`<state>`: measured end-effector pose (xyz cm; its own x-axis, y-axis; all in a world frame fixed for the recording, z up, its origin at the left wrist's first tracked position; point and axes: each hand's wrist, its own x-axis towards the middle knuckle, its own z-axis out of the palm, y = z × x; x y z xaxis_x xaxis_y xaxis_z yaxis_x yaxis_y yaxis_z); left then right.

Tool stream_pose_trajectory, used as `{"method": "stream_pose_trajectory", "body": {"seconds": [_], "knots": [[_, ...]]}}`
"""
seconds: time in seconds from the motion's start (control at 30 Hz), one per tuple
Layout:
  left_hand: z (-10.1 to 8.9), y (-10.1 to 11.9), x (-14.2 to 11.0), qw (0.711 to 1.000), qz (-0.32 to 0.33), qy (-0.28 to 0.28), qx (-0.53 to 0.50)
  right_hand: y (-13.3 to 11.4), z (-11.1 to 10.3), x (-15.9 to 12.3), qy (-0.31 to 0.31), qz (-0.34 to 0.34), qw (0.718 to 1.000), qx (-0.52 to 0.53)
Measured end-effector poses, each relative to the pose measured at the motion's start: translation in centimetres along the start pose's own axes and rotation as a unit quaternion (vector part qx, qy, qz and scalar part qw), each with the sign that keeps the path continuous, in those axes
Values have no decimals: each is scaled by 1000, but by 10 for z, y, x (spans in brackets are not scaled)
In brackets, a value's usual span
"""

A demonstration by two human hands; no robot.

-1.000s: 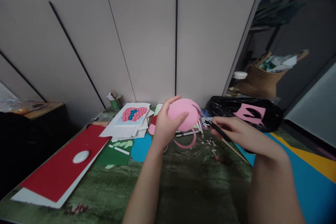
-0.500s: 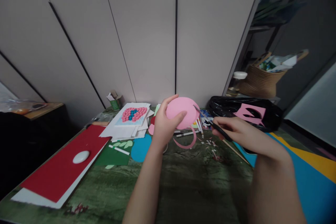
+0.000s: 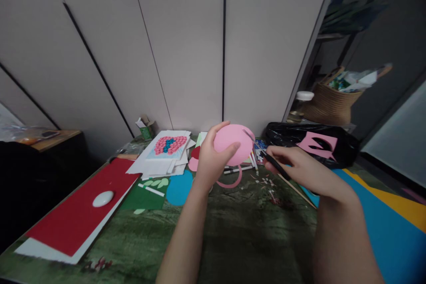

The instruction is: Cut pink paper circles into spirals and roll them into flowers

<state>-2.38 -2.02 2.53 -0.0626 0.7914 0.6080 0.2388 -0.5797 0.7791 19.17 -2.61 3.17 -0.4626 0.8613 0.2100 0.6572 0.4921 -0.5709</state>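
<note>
My left hand is closed on a round piece of pink paper, with the thumb across its front and fingers behind. A narrow curved pink strip hangs below the disc. My right hand grips black-handled scissors. Their thin metal blades lie at the disc's upper right edge, over the paper. Part of the handle is hidden by my fingers.
Pink and white scraps lie on the dark green table. At left are red paper with a white oval object, and a paper stack. A black plastic bag and blue sheet are at right.
The pink disc and my left hand have shifted slightly right and down. The hanging strip has swung left. My right hand and the scissors have moved a little left.
</note>
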Motion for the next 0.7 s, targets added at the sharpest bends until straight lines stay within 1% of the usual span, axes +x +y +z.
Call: {"method": "stream_pose_trajectory", "body": {"seconds": [0.23, 0.37, 0.53, 0.7], "knots": [[0, 0, 0, 1000, -3, 1, -1, 1, -2, -1, -9, 15, 1000, -26], [1, -1, 0, 1000, -5, 3, 1, 1, -4, -1, -18, 12, 999, -29], [1, -2, 1, 1000, -9, 12, -5, 2, -5, -1, -15, -3, 1000, -23], [1, -3, 1, 1000, -12, 16, -8, 4, -4, -1, -21, 4, 999, -25]]}}
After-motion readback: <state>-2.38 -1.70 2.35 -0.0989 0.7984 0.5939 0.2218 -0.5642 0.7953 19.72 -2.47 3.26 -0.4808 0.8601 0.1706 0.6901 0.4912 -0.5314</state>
